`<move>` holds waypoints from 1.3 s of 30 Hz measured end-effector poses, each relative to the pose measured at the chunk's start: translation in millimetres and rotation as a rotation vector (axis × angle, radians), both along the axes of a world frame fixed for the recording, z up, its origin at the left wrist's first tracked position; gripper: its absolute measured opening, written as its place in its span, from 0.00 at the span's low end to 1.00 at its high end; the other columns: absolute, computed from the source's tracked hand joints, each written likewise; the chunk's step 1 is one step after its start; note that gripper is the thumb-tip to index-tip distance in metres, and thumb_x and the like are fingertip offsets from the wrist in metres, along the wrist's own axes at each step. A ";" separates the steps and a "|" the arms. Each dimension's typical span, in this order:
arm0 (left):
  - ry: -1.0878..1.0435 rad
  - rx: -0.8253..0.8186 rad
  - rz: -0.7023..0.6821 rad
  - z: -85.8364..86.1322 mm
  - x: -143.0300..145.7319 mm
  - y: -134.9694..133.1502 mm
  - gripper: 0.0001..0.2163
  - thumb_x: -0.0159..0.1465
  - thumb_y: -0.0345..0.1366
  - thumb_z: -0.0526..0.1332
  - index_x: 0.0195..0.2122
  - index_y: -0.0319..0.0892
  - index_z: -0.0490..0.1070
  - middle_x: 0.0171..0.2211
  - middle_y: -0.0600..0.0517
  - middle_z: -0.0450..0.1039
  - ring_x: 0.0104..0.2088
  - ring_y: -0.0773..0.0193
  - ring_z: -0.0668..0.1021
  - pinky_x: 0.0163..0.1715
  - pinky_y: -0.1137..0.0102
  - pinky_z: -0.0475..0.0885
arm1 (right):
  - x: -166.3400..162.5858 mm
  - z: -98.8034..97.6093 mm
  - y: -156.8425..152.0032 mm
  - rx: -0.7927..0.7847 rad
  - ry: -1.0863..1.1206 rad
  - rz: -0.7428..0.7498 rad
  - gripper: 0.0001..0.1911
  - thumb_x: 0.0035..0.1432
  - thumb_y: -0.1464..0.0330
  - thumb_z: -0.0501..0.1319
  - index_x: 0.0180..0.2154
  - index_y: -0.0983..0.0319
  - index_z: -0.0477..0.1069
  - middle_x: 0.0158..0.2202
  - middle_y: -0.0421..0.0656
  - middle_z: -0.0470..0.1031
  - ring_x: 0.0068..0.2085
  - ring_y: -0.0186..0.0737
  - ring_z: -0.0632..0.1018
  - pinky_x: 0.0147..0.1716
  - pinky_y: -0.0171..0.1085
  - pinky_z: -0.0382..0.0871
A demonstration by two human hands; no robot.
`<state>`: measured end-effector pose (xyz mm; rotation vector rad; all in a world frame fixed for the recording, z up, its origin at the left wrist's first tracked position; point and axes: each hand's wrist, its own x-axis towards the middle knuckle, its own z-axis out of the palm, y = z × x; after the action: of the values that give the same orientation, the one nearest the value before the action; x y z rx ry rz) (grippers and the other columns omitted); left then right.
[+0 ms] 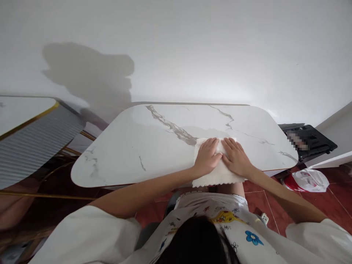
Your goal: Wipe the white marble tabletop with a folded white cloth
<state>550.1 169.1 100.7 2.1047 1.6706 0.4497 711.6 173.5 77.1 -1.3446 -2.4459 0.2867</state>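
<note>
A white cloth [211, 179] with a scalloped near edge lies on the marble-patterned tabletop [123, 146]. Its front part hangs over the table's near edge, above my lap. My left hand [208, 157] rests palm down on the left half of the cloth, fingers stretched forward. Beside it, my right hand [236, 158] lies on the right half, its fingers also extended. Both thumbs point inward and come close together over a small wrinkle in the cloth. Whatever is under the palms is hidden.
A white wall [192, 51] rises behind the table. At the left stands another table with a ribbed grey side [41, 143] and gold trim. To the right are a black case-like object [316, 137] and a white plastic bag [310, 179] on the red tiled floor [339, 196].
</note>
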 end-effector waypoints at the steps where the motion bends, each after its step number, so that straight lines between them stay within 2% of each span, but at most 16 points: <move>1: 0.000 0.024 -0.001 -1.4 0.9 10.0 0.24 0.60 0.34 0.52 0.59 0.41 0.61 0.64 0.45 0.60 0.65 0.53 0.60 0.65 0.57 0.53 | -0.1 0.0 10.1 -0.012 0.003 -0.007 0.29 0.65 0.61 0.46 0.63 0.69 0.57 0.66 0.53 0.58 0.66 0.54 0.57 0.62 0.53 0.54; 5: -0.018 0.124 0.006 -4.5 4.5 58.7 0.19 0.61 0.33 0.51 0.53 0.40 0.67 0.57 0.45 0.68 0.60 0.55 0.66 0.62 0.60 0.58 | -0.8 -4.5 61.5 -0.014 0.028 -0.024 0.28 0.65 0.62 0.47 0.62 0.68 0.58 0.65 0.53 0.60 0.66 0.54 0.58 0.62 0.52 0.54; 10: -0.056 0.202 0.006 -12.3 6.8 131.2 0.17 0.61 0.31 0.50 0.49 0.42 0.70 0.53 0.47 0.72 0.56 0.57 0.70 0.59 0.62 0.62 | -0.3 -17.6 138.6 0.037 0.060 -0.046 0.26 0.63 0.64 0.48 0.60 0.66 0.61 0.63 0.51 0.62 0.64 0.52 0.60 0.60 0.51 0.56; 16: -0.065 0.196 0.085 -25.1 4.0 219.3 0.20 0.62 0.30 0.49 0.53 0.40 0.70 0.57 0.48 0.70 0.58 0.60 0.70 0.60 0.66 0.61 | -4.9 -25.3 225.5 0.063 0.038 -0.041 0.26 0.63 0.66 0.47 0.61 0.67 0.60 0.62 0.52 0.64 0.62 0.50 0.62 0.59 0.49 0.58; 19: -0.054 0.185 0.140 -27.4 2.5 251.6 0.20 0.62 0.31 0.49 0.54 0.43 0.69 0.58 0.50 0.69 0.58 0.60 0.69 0.59 0.66 0.62 | -10.7 -27.7 260.8 0.056 0.063 -0.060 0.26 0.63 0.66 0.48 0.60 0.68 0.62 0.62 0.51 0.65 0.62 0.49 0.63 0.59 0.47 0.57; 22: -0.013 0.196 0.168 -28.1 1.6 273.6 0.18 0.64 0.32 0.48 0.51 0.43 0.72 0.55 0.50 0.72 0.56 0.57 0.72 0.56 0.65 0.64 | -17.0 -28.9 286.4 0.030 0.079 -0.105 0.24 0.63 0.65 0.49 0.58 0.66 0.65 0.58 0.51 0.69 0.59 0.51 0.67 0.57 0.47 0.60; 26: 0.092 0.180 0.189 -28.8 1.8 289.0 0.16 0.66 0.35 0.47 0.37 0.42 0.76 0.42 0.47 0.78 0.45 0.53 0.77 0.48 0.64 0.68 | -22.0 -26.7 301.0 -0.015 0.054 -0.127 0.21 0.65 0.63 0.47 0.52 0.62 0.70 0.52 0.50 0.75 0.52 0.53 0.73 0.50 0.47 0.66; 29: 0.138 0.191 0.183 -28.8 2.5 290.8 0.16 0.66 0.36 0.47 0.33 0.42 0.74 0.38 0.46 0.78 0.43 0.54 0.77 0.46 0.65 0.67 | -22.2 -25.3 301.2 -0.016 0.043 -0.127 0.21 0.66 0.63 0.46 0.53 0.62 0.69 0.53 0.49 0.75 0.53 0.52 0.73 0.50 0.47 0.66; 34: 0.151 0.259 0.134 -26.2 4.8 278.0 0.14 0.66 0.32 0.47 0.37 0.42 0.73 0.42 0.46 0.77 0.46 0.56 0.75 0.50 0.64 0.65 | -20.3 -27.0 291.5 0.003 0.036 -0.111 0.24 0.67 0.64 0.45 0.59 0.67 0.63 0.60 0.51 0.68 0.60 0.50 0.67 0.58 0.46 0.59; 39: 0.154 0.289 0.075 -21.8 9.5 243.5 0.14 0.65 0.29 0.47 0.47 0.39 0.69 0.50 0.43 0.72 0.55 0.55 0.69 0.57 0.62 0.60 | -14.6 -29.9 263.7 0.035 0.004 -0.087 0.26 0.67 0.65 0.45 0.63 0.67 0.57 0.66 0.50 0.58 0.67 0.50 0.57 0.62 0.48 0.52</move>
<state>559.6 412.6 78.9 2.3393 1.8723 0.5968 696.9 437.2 47.2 -1.4292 -2.3702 0.2235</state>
